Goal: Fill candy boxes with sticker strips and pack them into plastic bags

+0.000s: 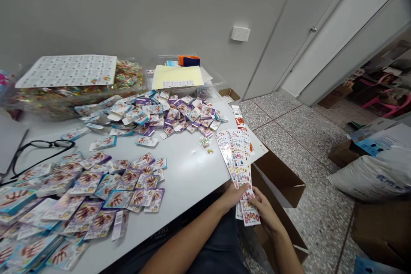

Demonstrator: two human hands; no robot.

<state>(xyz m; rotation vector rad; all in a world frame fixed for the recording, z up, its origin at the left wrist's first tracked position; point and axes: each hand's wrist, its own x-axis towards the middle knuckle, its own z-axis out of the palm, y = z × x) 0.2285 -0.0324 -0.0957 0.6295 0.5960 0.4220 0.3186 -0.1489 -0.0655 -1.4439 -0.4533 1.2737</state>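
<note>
Long white sticker strips [236, 158] with rows of small colourful pictures lie fanned over the table's right edge. My left hand [233, 196] is closed on the strips around their middle, just off the edge. My right hand [266, 210] grips their near end from the right side, thumb on top. Part of the fingers of both hands is hidden under the strips. Beside the far end of the strips, a small clear packet [205, 141] of coloured bits rests on the table, with a loose yellowish piece [210, 151] by it.
Small printed boxes in blue and purple form a back pile [173, 115] and a front pile [86, 184]. Clear bins [128, 90] stand by the wall. Black glasses [48, 143] lie left. An open cardboard box [282, 175] sits below the table's right edge.
</note>
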